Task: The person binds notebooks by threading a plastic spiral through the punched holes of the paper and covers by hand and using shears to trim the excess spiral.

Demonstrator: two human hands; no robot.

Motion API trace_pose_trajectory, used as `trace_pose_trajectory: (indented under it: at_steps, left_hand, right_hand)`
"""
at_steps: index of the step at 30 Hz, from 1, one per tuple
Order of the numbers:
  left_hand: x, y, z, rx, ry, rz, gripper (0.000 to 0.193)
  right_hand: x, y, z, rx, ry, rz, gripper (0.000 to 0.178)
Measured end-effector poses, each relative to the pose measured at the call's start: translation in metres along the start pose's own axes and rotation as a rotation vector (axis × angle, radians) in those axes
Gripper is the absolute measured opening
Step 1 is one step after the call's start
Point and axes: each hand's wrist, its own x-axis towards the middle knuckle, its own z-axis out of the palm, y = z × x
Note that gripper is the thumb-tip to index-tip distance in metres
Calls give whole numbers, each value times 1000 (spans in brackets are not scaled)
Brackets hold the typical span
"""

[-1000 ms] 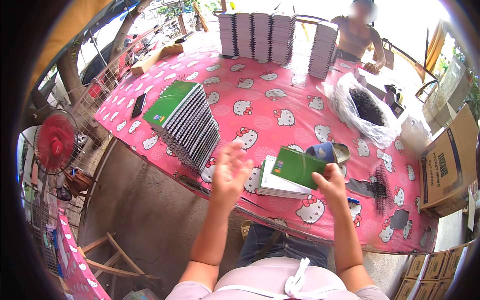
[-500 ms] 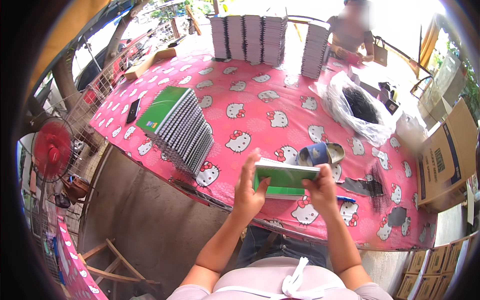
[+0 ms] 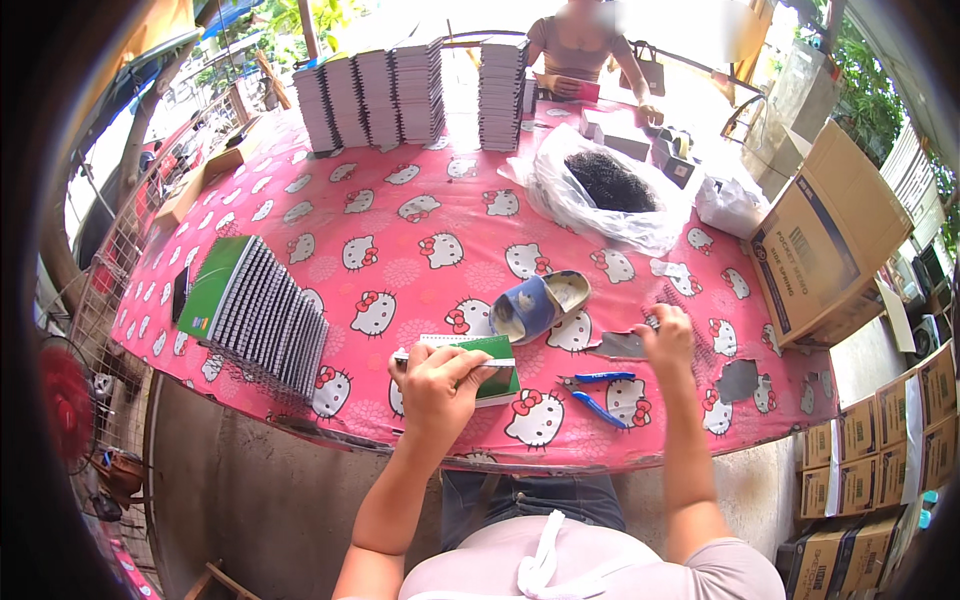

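My left hand is closed round a small notepad with a green cover and a row of punched holes along its white edge. More green cover shows under and beside it on the table. Out to the right, my right hand pinches its fingertips on what looks like a short black spiral coil, at the thin dark coils lying on the cloth. Between the hands lie blue-handled cutters, their jaws towards the left. A blue slipper rests just beyond the notepad.
Spiral-bound green notebooks form a leaning stack at left. Tall paper stacks stand at the far edge. A plastic bag holds a black tangled mass. An open carton stands right. Across the table sits another person.
My right hand has left the notepad and moved right to the coils. My left hand now holds the notepad alone, lower and further left. The cutters have come into full view.
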Motion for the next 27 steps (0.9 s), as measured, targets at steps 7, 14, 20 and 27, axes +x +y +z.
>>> trace_pose_trajectory:
  at_steps: [7,14,20,27]
  left_hand:
    - [-1,2,-3,-133,-42,-126,17]
    - [-4,-2,2,-134,33,-47,22]
    - [-9,-6,4,-141,16,-100,17]
    - [-7,0,-1,-70,49,3,25]
  right_hand:
    - [-10,-48,-28,333,14,-266,29]
    - [-29,-143,-42,882,-147,-348,23]
    - [-13,-145,-46,992,-347,-451,21]
    - [-16,-151,-53,760,-326,-552,28]
